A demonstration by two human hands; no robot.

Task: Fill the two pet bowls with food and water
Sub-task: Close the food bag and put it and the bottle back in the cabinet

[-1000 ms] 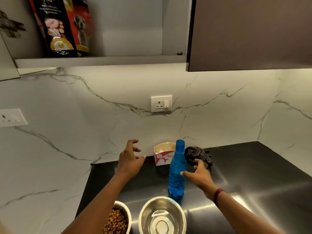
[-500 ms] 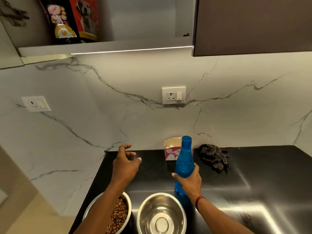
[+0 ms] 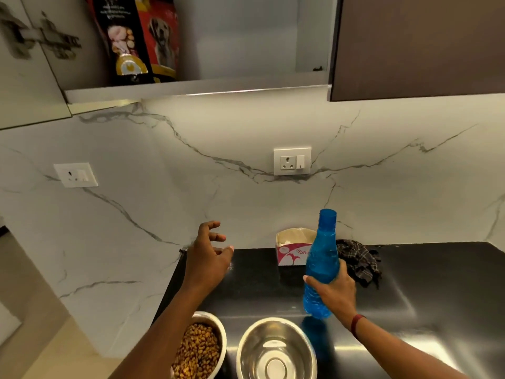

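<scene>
Two steel pet bowls sit at the near edge of the black counter (image 3: 426, 272). The left bowl (image 3: 216, 322) holds brown kibble and is partly hidden by my left forearm. The right bowl (image 3: 276, 348) is empty. My right hand (image 3: 334, 289) grips a blue plastic bottle (image 3: 322, 255) around its middle, tilted slightly and lifted just off the counter behind the empty bowl. Its cap is on. My left hand (image 3: 209, 255) hovers open above the counter's left end, fingers spread, holding nothing.
A pet food bag (image 3: 136, 39) stands on the open shelf above. A small white and pink carton (image 3: 292, 247) and a crumpled checked cloth (image 3: 358, 258) lie against the marble wall. Wall sockets (image 3: 291, 161) sit on the backsplash. A dark cupboard door (image 3: 418, 45) hangs at upper right.
My right hand reached the blue bottle, closed around it and raised it slightly off the counter. My left hand stayed open in about the same place. The view tilted.
</scene>
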